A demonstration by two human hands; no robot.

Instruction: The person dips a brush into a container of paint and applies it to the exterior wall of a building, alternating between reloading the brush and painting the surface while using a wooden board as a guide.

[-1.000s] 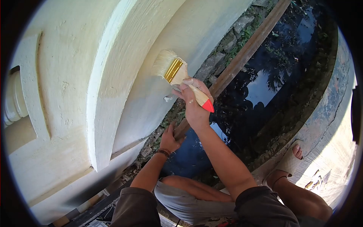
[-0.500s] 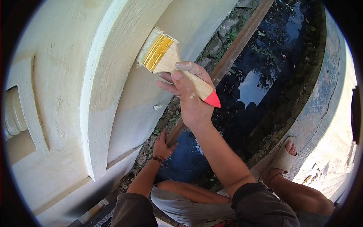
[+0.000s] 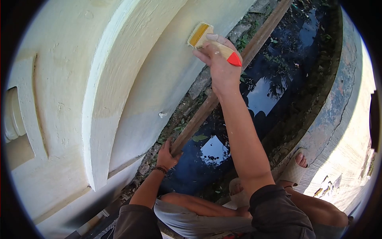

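Observation:
My right hand [image 3: 223, 65] is closed around the wooden handle of a wide paintbrush [image 3: 202, 35], whose handle end is red and whose ferrule is gold. The bristles are against the lower face of the pale wall [image 3: 175, 51], beyond the raised curved moulding [image 3: 119, 79]. Lower down, my left hand [image 3: 167, 156] grips the near end of a long wooden beam [image 3: 199, 115] that runs away over dark water. A wristband circles the left wrist.
Dark water [image 3: 262, 95] lies under and right of the beam. A curved concrete rim [image 3: 334, 99] bounds it on the right, where my sandaled foot [image 3: 300, 161] rests. Stones and small plants [image 3: 191, 89] line the wall's foot. A recessed opening [image 3: 18, 123] is at far left.
My right hand has moved the paintbrush forward and right, from near the moulding onto the lower wall face. My left hand stays on the beam.

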